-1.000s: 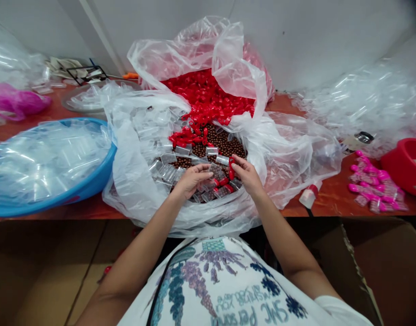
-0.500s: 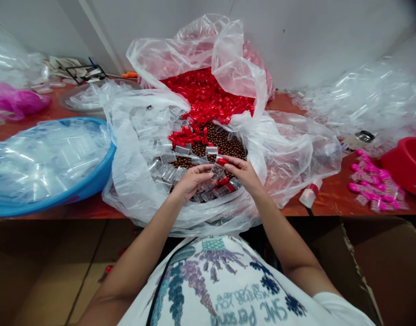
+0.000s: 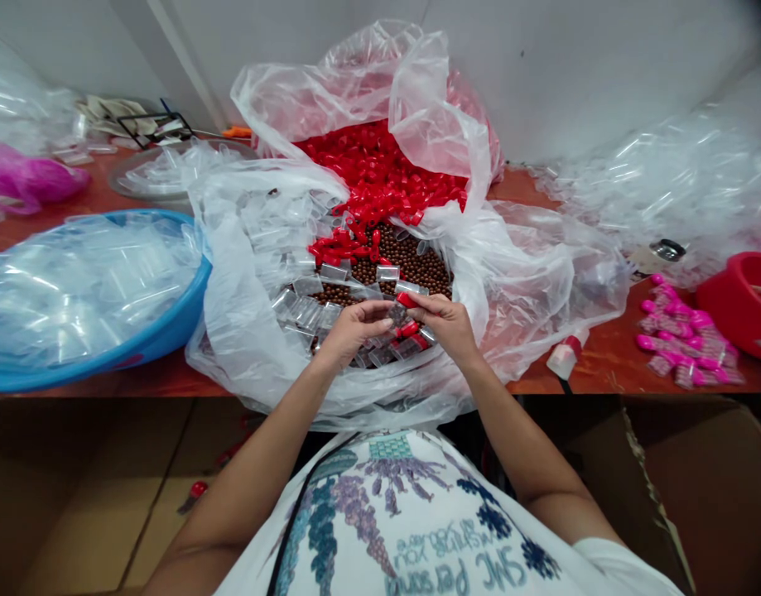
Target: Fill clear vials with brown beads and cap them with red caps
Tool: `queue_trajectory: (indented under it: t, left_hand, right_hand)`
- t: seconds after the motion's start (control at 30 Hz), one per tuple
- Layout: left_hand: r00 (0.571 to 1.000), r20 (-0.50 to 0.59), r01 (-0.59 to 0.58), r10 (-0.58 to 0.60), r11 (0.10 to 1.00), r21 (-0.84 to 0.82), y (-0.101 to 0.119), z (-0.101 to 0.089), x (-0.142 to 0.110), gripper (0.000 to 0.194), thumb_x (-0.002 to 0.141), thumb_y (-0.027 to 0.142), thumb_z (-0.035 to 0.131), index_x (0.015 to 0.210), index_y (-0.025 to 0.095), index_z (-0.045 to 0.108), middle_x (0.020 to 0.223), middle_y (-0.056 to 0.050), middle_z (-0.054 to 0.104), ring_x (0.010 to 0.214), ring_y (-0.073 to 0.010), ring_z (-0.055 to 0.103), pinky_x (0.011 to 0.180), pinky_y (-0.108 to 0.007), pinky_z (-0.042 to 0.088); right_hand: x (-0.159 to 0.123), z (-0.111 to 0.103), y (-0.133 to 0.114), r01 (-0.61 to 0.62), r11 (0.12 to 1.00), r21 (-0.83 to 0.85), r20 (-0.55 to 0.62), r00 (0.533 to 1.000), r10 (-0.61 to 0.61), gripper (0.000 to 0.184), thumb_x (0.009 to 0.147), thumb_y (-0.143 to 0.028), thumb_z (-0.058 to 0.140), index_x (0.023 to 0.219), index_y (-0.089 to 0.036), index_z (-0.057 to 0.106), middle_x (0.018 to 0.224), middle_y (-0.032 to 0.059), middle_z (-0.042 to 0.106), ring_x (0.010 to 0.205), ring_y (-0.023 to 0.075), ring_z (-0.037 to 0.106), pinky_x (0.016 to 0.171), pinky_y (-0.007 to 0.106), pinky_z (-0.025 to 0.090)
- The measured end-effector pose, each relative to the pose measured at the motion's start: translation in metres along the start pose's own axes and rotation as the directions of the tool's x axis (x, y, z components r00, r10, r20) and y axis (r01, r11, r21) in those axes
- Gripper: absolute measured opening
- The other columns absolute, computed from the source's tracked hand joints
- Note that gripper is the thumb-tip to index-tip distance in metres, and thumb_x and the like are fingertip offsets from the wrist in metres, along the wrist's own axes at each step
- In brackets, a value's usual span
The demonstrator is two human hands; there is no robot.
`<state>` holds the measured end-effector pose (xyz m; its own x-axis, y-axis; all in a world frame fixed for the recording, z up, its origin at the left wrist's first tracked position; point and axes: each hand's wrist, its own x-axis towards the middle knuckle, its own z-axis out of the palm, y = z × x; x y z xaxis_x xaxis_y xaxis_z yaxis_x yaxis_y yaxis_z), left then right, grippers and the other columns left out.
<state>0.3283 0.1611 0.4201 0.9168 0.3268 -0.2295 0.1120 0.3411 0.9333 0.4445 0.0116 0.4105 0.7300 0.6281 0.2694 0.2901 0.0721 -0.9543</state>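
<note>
My left hand [image 3: 354, 331] is closed, its fingertips pinching a small clear plastic tube [image 3: 398, 314]. My right hand [image 3: 447, 325] grips a red cap [image 3: 407, 300] between thumb and fingers, right at the tube's upper end. Whether the cap is seated on the tube I cannot tell. Both hands are close together over an open plastic bag [image 3: 231, 331]. Inside it lie brown beads [image 3: 422, 269], clear tubes [image 3: 306, 314] and loose red caps [image 3: 339, 248]. More red caps [image 3: 386, 170] fill a second bag behind.
On the left stands a blue basin [image 3: 197, 285] heaped with clear plastic pieces. To the right lie pink-capped tubes [image 3: 691, 335] beside a red bowl [image 3: 721, 302] with part of another person's hand at it. A cardboard box [image 3: 703, 497] is below the table edge.
My right hand has shifted slightly down with the red cap, and the fingertips of both hands are nearer each other. Part of another person's hand has appeared at the red bowl.
</note>
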Motion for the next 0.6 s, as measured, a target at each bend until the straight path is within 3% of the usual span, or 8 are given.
queue_trajectory:
  t: [0.33,0.6]
  left_hand:
    - [1.0,0.011,-0.014,0.014,1.0,0.003,0.0037,0.0032,-0.0004,0.042,0.062,0.024,0.079,0.102,0.018,0.07,0.1,-0.006,0.07,0.085,-0.0195,0.065,0.075,-0.03,0.053]
    - [0.999,-0.004,-0.036,0.036,0.999,0.015,-0.0021,0.0007,0.0011,0.042,0.061,0.025,0.08,0.1,0.015,0.07,0.096,-0.006,0.071,0.078,-0.0163,0.064,0.076,-0.031,0.052]
  right_hand:
    - [-0.0019,-0.0016,-0.0042,0.003,1.0,-0.023,-0.054,0.999,-0.004,0.031,0.076,-0.029,0.07,0.107,-0.03,0.069,0.1,0.0006,0.07,0.094,0.0177,0.061,0.09,0.035,0.048]
    - [-0.0048,-0.0059,-0.0046,0.229,0.957,-0.18,0.043,0.973,-0.225,0.029,0.082,-0.023,0.065,0.109,-0.034,0.067,0.1,-0.0014,0.072,0.094,0.0174,0.062,0.086,0.036,0.05]
